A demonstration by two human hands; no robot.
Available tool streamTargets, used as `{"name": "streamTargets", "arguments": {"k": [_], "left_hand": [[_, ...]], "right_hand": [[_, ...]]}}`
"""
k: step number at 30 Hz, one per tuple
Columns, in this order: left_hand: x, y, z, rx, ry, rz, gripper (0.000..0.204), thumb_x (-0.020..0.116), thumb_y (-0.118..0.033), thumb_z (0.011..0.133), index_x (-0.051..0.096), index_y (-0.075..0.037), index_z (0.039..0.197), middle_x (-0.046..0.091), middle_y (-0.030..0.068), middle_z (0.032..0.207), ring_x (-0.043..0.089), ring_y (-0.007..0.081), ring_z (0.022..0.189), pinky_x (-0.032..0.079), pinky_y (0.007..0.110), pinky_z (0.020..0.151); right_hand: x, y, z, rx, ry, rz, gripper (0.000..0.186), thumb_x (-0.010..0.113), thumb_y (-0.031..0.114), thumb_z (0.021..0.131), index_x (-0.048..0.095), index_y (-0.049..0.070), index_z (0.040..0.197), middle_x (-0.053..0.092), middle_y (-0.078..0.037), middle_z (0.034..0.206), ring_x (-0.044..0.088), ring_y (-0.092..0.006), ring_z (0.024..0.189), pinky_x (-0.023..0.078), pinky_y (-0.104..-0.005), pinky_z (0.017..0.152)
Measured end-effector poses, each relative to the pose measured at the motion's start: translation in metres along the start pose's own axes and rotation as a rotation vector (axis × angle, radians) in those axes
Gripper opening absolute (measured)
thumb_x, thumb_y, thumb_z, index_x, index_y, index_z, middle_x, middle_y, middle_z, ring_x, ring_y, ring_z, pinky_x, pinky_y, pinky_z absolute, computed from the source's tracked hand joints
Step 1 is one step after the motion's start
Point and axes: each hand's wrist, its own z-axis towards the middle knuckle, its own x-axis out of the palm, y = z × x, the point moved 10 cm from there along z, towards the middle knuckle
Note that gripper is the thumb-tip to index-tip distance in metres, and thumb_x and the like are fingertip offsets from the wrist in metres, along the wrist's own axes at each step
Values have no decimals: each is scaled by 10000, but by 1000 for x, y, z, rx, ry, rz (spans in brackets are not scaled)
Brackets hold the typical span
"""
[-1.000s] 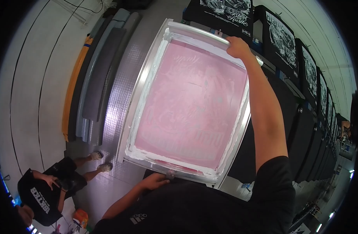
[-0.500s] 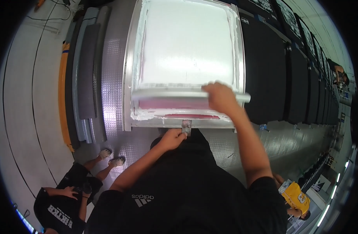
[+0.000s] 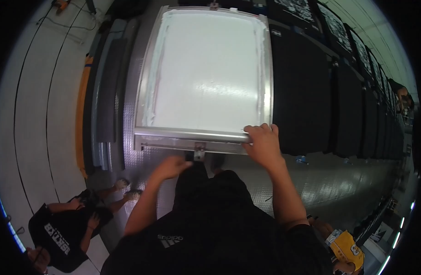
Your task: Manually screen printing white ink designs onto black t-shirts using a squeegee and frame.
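The long, silver metal bar (image 3: 192, 134) lies along the near edge of the rectangular silver metal frame (image 3: 267, 78), its long axis running left to right, with the smooth, white-coated screen (image 3: 206, 68) stretching from it toward the far edge. The right hand (image 3: 264, 143) is the nearer one — its fingers curl over the bar's right end at the frame's near right corner — while the bar lies ahead of the left hand (image 3: 171, 167), which is just beside the small grey metal bracket (image 3: 199, 149) at mid-edge; whether it grips anything, I cannot tell
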Motion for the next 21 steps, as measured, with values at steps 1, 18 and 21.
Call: {"name": "streamTargets", "arguments": {"k": [1,18,21], "left_hand": [[-29,21,-16,-89,-129,-75,354,646,-360,903,701,-10,896,690,200,873,670,347,841,515,427,775],[-126,-8,-6,-14,-910,-610,505,454,-403,1038,614,50,1192,634,58,989,549,141,919,451,310,847],[-65,-87,49,104,-861,-571,494,443,-359,1046,567,52,1290,668,94,1082,585,160,976,464,299,875]], "right_hand": [[-1,-29,-1,71,61,52,347,779,214,739,680,87,1046,687,-98,976,602,-280,1030,346,-522,1047],[-2,-222,-35,277,-115,1299,370,847,116,687,701,-3,1005,701,-60,884,652,-140,828,530,-292,772],[-39,-320,-87,310,-199,1278,318,836,92,680,685,4,946,687,-43,852,647,-139,799,523,-288,758]]}}
